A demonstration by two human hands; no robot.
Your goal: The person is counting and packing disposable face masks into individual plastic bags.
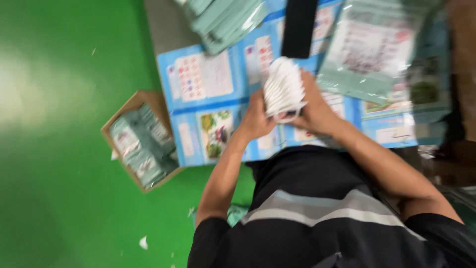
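White flat sachets (283, 87), a fanned stack of them, sit clasped between our two hands above the middle of the work surface. Our left hand (255, 119) cups the stack from its left and lower side, fingers curled about the lower edges; our right hand (315, 111) presses in from the right, fingers wrapped around the back. Both hands are closed on the stack, neither nearer than the other, though blur hides the exact fingertip placement. The stack's long axis runs roughly near to far, tilted a little to the right at its far end, and the sachets splay wider at that far end.

Beneath lies a table covered with blue printed sheets (208, 99). At the far side we see a pile of pale green packets (223, 20) to the left, a dark strip (299, 25) right beyond the stack, and a clear bag of printed pouches (377, 49) to the right. Left of the table, on the green floor (59, 149), stands a cardboard box (141, 144) holding more green packets, with paper scraps scattered near us.
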